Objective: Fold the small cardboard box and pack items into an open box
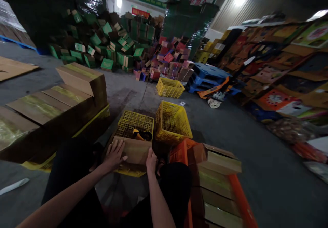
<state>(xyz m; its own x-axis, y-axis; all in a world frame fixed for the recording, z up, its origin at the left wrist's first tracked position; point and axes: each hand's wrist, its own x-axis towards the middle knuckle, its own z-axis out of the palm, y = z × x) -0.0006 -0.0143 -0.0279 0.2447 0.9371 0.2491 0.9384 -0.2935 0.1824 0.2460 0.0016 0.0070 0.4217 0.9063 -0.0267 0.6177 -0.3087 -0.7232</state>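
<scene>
A small brown cardboard box (135, 151) lies lengthwise across the near part of an upturned yellow plastic crate (134, 122) between my knees. My left hand (114, 155) rests on the left end of the box, its fingers stretched out and thumb apart. At the box's right end, my right hand (151, 160) is closed around the edge, with part of its fingers hidden. Just behind the box, a yellow and black tape dispenser (142, 134) sits on the crate.
To the left, taped cartons (41, 106) stand in a row. An orange crate (186, 149) of boxes is at my right. Ahead are an open yellow crate (174, 122), another yellow crate (170, 88), a pallet jack (214, 93) and heaped green boxes (107, 64).
</scene>
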